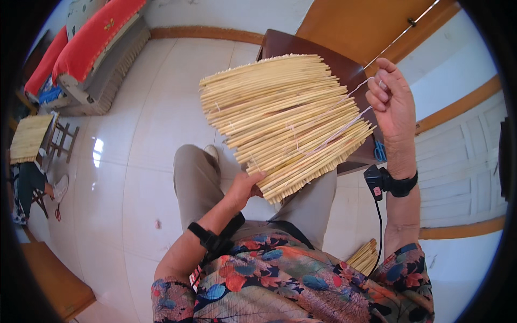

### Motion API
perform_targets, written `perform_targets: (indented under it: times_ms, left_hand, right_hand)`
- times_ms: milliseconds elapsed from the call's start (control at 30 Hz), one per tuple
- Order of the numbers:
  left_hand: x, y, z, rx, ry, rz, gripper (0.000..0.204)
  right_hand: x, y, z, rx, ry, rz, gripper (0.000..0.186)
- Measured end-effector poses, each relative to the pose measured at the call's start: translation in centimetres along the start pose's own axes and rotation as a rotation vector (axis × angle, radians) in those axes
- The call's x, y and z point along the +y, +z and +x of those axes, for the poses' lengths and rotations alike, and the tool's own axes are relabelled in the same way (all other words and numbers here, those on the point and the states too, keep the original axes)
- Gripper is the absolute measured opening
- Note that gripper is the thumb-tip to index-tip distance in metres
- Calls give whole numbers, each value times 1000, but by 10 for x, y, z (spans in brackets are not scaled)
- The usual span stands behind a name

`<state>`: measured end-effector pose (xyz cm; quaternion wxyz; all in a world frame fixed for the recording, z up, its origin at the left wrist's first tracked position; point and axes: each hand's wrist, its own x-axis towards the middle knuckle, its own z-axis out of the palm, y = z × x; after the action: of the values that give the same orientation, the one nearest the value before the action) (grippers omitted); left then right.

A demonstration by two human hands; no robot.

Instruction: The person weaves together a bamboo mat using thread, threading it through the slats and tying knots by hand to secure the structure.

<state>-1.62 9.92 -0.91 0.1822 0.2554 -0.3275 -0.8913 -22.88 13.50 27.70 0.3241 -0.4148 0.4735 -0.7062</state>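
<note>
A mat of pale straw stalks (pixel 277 107), crossed by thin thread, lies tilted above my lap and partly over a dark wooden table (pixel 269 42). My left hand (pixel 239 191) grips the mat's lower left edge, its thumb on top of the stalks. At the upper right, my right hand (pixel 389 94) is raised with curled fingers closed on a thin white string (pixel 358 88), which runs down in two strands to the mat. Blue scissors (pixel 379 151) rest on the table just left of my right wrist, mostly hidden behind it.
A seat with red covers (pixel 89 40) stands at the upper left. At the far left another person's leg and shoe (pixel 60 188) show beside a similar straw mat (pixel 29 137) on a stand. A wooden cabinet (pixel 51 274) is at lower left, another straw bundle (pixel 363 255) at lower right.
</note>
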Motion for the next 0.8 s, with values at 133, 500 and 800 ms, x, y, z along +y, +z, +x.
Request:
perform_targets:
  times_ms: [133, 500, 800]
  left_hand:
    - [0, 5, -3, 25, 53, 10, 39]
    - [2, 5, -2, -31, -38, -112, 36]
    - [9, 9, -6, -59, 11, -92, 38]
  right_hand:
    - [-7, -4, 1, 24, 16, 22, 18]
    - [-110, -17, 21, -4, -305, -249, 26]
    - [-112, 1, -6, -34, -389, -166, 13]
